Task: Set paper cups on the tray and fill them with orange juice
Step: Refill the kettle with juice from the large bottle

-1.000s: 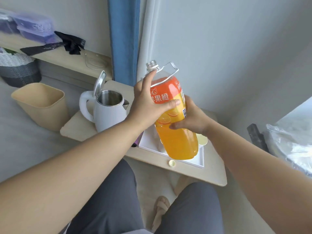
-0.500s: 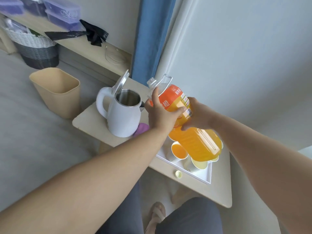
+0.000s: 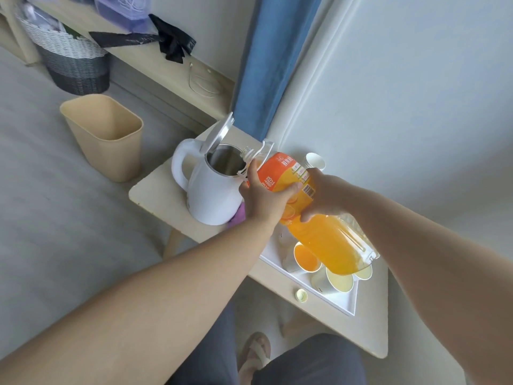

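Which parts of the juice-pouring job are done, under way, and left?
Done: cups stand on the white tray; one paper cup holds juice. Under way: left hand and right hand tilt the uncapped juice bottle. Left: pale-looking cups.

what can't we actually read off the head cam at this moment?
- How many paper cups stand on the tray: the juice bottle covers part of it.
- Fill level of the two pale cups: the bottle's base overlaps them.
- Purple object: hidden behind the kettle and left hand.
- Right hand fingers: wrapped behind the bottle.
- Label text: too small to read in this view.
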A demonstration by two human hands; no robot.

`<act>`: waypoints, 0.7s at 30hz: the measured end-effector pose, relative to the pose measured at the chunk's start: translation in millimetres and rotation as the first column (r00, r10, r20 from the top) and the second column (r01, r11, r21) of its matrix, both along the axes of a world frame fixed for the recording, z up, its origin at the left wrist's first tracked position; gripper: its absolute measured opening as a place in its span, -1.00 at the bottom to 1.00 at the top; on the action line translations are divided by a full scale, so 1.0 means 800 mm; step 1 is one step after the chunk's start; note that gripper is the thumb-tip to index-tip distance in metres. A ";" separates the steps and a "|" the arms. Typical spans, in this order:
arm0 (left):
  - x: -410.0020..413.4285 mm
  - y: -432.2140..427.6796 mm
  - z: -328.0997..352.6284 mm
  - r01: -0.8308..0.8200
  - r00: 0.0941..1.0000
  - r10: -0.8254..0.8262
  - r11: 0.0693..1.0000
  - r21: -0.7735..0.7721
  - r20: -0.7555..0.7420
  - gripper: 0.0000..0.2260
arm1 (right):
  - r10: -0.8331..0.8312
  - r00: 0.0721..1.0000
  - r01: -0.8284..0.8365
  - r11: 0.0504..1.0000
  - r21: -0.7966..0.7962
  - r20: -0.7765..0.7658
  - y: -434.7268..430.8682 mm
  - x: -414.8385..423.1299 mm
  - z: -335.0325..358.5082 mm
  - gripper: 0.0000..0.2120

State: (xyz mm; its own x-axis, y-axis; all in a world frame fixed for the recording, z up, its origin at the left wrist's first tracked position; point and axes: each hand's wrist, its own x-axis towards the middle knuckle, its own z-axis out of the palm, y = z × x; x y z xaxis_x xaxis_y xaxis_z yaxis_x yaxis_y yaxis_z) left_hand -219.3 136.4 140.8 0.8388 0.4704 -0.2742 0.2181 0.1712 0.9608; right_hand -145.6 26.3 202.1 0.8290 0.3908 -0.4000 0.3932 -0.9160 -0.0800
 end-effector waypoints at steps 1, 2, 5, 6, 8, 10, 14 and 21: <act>0.001 0.002 -0.002 -0.001 1.000 0.001 1.000 -0.010 -0.006 -0.12 | 0.000 1.000 0.000 1.000 -0.015 -0.002 0.002 0.001 -0.001 0.01; 0.001 0.004 -0.004 -0.001 1.000 0.001 1.000 -0.020 -0.014 -0.12 | 0.001 1.000 -0.001 1.000 -0.027 -0.004 0.005 0.002 -0.002 0.01; 0.002 0.008 -0.007 0.008 0.999 -0.009 0.999 -0.041 -0.033 -0.13 | 0.001 1.000 -0.002 0.999 -0.052 -0.014 0.010 0.005 -0.003 0.00; 0.002 0.009 -0.007 0.011 0.999 -0.013 0.999 -0.048 -0.034 -0.13 | 0.001 1.000 -0.002 0.998 -0.055 -0.017 0.011 0.006 -0.004 0.00; 0.004 0.012 -0.008 0.012 0.999 -0.014 0.998 -0.064 -0.032 -0.13 | 0.004 1.000 -0.006 0.998 -0.062 -0.029 0.013 0.008 -0.004 0.01; 0.006 0.015 -0.009 0.014 0.999 -0.016 0.998 -0.067 -0.039 -0.13 | 0.005 0.999 -0.008 0.997 -0.075 -0.034 0.015 0.010 -0.005 0.01; 0.007 0.014 -0.010 0.029 0.998 -0.033 0.997 -0.068 -0.059 -0.14 | 0.005 0.999 -0.010 0.995 -0.094 -0.054 0.017 0.014 -0.005 0.02; 0.010 0.012 -0.014 0.022 0.997 -0.030 0.994 -0.104 -0.072 -0.14 | 0.018 0.998 -0.025 0.993 -0.112 -0.066 0.017 0.017 -0.009 0.05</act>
State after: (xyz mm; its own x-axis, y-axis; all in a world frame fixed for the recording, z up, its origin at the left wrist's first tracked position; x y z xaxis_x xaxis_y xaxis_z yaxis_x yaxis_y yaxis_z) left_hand -211.4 145.8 129.4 0.8264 0.4146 -0.3811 0.2926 0.2620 0.9196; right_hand -131.7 39.8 194.5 0.7919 0.3577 -0.4949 0.4102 -0.9120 -0.0027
